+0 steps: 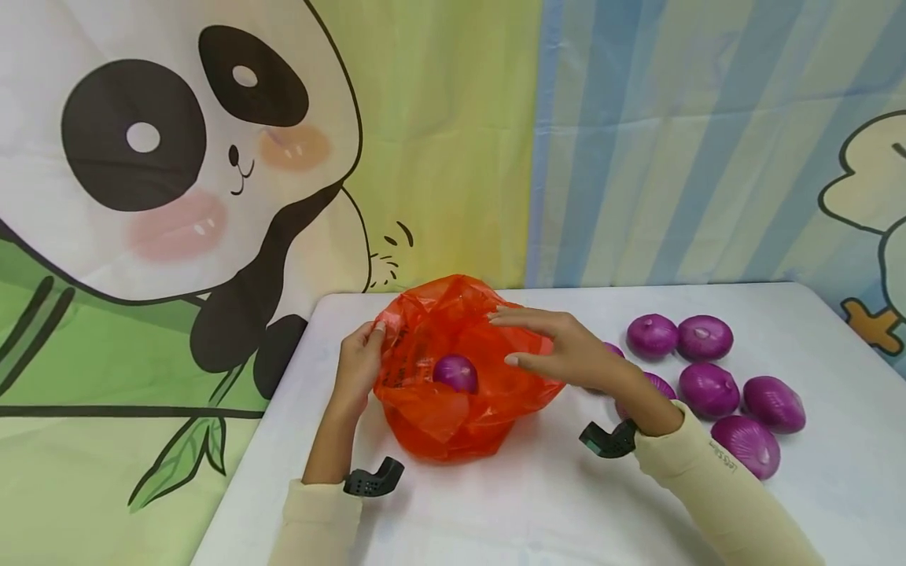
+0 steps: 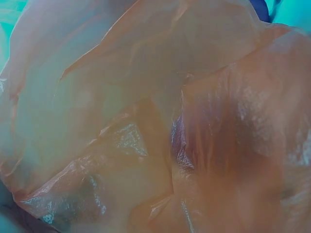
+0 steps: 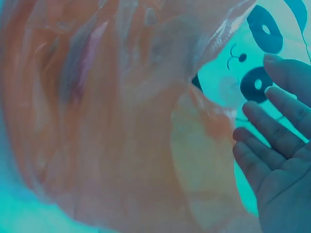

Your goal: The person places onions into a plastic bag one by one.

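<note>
A red translucent plastic bag [image 1: 453, 436] stands with its mouth spread on the table, dark print on its inner left side. One purple onion [image 1: 456, 373] shows inside it. At the bag's left rim, my left hand [image 1: 359, 365] pinches the plastic between thumb and fingers. My right hand [image 1: 562, 346] hovers over the right part of the mouth, fingers extended and apart, holding nothing. In the right wrist view that hand [image 3: 279, 150] shows a bare palm beside the plastic. The crumpled bag [image 2: 223, 189] fills most of the left wrist view, so the left fingers are hidden there.
Several more purple onions [image 1: 709, 390] lie grouped on the right of the white table [image 1: 552, 503], some partly hidden behind the right forearm. A printed curtain [image 1: 453, 141] with a panda hangs behind the table's back edge. Each wrist wears a black device [image 1: 375, 477].
</note>
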Motion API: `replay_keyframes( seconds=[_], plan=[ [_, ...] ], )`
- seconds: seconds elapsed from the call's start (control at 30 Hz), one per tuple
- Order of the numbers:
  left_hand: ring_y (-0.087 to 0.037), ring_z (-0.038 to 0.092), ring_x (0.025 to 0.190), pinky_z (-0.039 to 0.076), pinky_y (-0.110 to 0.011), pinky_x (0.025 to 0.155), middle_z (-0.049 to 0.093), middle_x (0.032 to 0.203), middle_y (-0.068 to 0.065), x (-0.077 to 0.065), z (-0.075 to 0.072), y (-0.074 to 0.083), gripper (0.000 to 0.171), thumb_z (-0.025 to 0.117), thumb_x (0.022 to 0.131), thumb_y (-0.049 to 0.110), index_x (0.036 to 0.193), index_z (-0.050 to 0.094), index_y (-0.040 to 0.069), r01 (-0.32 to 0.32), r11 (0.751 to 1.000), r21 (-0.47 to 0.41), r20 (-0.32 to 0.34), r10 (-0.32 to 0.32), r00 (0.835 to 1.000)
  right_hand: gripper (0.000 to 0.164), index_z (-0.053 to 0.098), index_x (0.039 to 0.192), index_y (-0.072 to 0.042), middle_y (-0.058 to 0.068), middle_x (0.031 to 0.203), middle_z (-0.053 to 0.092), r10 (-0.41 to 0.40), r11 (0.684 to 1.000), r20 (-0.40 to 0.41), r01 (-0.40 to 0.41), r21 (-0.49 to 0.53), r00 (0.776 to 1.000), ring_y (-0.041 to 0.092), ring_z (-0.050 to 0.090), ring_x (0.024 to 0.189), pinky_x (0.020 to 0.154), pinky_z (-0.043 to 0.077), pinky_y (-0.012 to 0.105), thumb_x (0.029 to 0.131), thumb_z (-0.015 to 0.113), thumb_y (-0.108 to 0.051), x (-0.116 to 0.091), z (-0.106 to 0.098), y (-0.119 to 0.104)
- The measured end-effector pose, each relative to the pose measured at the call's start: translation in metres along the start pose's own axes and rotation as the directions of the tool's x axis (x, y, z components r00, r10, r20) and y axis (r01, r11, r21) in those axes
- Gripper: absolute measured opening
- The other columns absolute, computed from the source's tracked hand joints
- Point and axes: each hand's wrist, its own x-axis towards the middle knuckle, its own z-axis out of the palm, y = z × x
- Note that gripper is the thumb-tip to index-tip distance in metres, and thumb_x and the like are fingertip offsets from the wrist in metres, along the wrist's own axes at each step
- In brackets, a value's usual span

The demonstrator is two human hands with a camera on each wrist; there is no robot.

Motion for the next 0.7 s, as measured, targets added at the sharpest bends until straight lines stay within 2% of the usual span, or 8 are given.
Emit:
replay_keyframes(
  seconds=[0.1, 0.23, 0.33, 0.53, 0.7],
  plan=[
    [-0.021, 0.049, 0.091, 0.043, -0.029, 0.078, 0.055, 0.096, -0.009, 0.001, 0.000, 0.001, 0.035, 0.045, 0.104, 0.029, 0.109, 0.064, 0.000, 0.006, 1.000, -0.013, 0.004, -0.006, 1.000, 0.047, 0.062, 0.131, -0.012, 0.000, 0.133, 0.058, -0.014, 1.000, -0.067, 0.013, -0.022, 0.998, 0.021, 0.048, 0.129, 0.097, 0.044, 0.039, 0.086, 0.074, -0.010, -0.013, -0.007, 0.004],
    [-0.020, 0.049, 0.084, 0.043, -0.027, 0.071, 0.052, 0.087, -0.007, 0.001, 0.002, 0.003, 0.033, 0.048, 0.102, 0.028, 0.103, 0.064, -0.001, 0.005, 0.999, -0.040, 0.012, -0.005, 1.000, 0.045, 0.065, 0.124, -0.006, 0.005, 0.128, 0.062, -0.059, 0.997, -0.166, 0.051, -0.053, 0.984, 0.021, 0.051, 0.126, 0.097, 0.044, 0.031, 0.082, 0.076, 0.000, -0.028, -0.013, 0.012],
    [-0.020, 0.050, 0.083, 0.044, -0.026, 0.070, 0.053, 0.086, -0.006, 0.000, 0.004, 0.004, 0.032, 0.051, 0.101, 0.029, 0.102, 0.064, -0.001, 0.006, 0.999, -0.046, 0.021, -0.005, 1.000, 0.044, 0.066, 0.122, -0.005, 0.007, 0.125, 0.064, -0.058, 0.998, -0.212, 0.049, -0.046, 0.975, 0.021, 0.053, 0.123, 0.096, 0.044, 0.029, 0.080, 0.076, 0.004, -0.040, -0.016, 0.017],
    [-0.020, 0.051, 0.088, 0.046, -0.024, 0.073, 0.056, 0.092, -0.007, -0.002, 0.006, 0.004, 0.033, 0.052, 0.101, 0.029, 0.104, 0.064, -0.002, 0.033, 0.999, -0.029, 0.029, -0.032, 0.999, 0.043, 0.068, 0.122, -0.012, 0.000, 0.118, 0.066, 0.033, 0.993, -0.232, -0.058, -0.102, 0.972, 0.010, 0.058, 0.113, 0.089, 0.047, 0.021, 0.081, 0.076, 0.000, -0.067, -0.027, 0.024],
    [-0.020, 0.051, 0.087, 0.046, -0.023, 0.073, 0.055, 0.091, -0.007, -0.001, 0.003, 0.005, 0.033, 0.052, 0.101, 0.028, 0.104, 0.063, -0.003, 0.029, 0.999, -0.038, 0.024, -0.028, 0.999, 0.044, 0.065, 0.122, -0.003, 0.006, 0.117, 0.066, 0.021, 0.999, -0.212, -0.030, -0.040, 0.977, 0.011, 0.059, 0.113, 0.090, 0.046, 0.022, 0.081, 0.072, 0.011, -0.079, -0.050, 0.035]
  ],
)
